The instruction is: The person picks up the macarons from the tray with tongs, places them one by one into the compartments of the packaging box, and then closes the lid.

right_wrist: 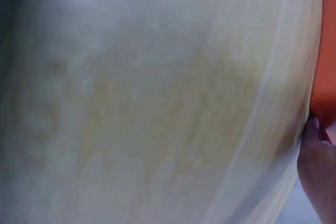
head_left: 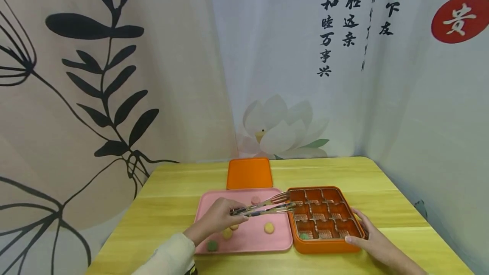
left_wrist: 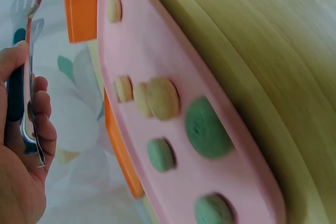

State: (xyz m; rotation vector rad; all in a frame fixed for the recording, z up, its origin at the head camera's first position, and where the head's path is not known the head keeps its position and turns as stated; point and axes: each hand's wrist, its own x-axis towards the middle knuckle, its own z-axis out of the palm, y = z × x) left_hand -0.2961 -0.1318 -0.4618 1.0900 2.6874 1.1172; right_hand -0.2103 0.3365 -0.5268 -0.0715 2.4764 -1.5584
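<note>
Your left hand is gripping tongs above the pink tray, tips reaching over the left edge of the orange box. Your right hand is holding its near right corner. A yellow macaron is lying toward the tray's right edge, a green macaron by its near left corner.

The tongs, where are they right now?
In the head view, the tongs are in the person's left hand, above the pink tray, with their tips pointing right, toward the orange box.
</note>
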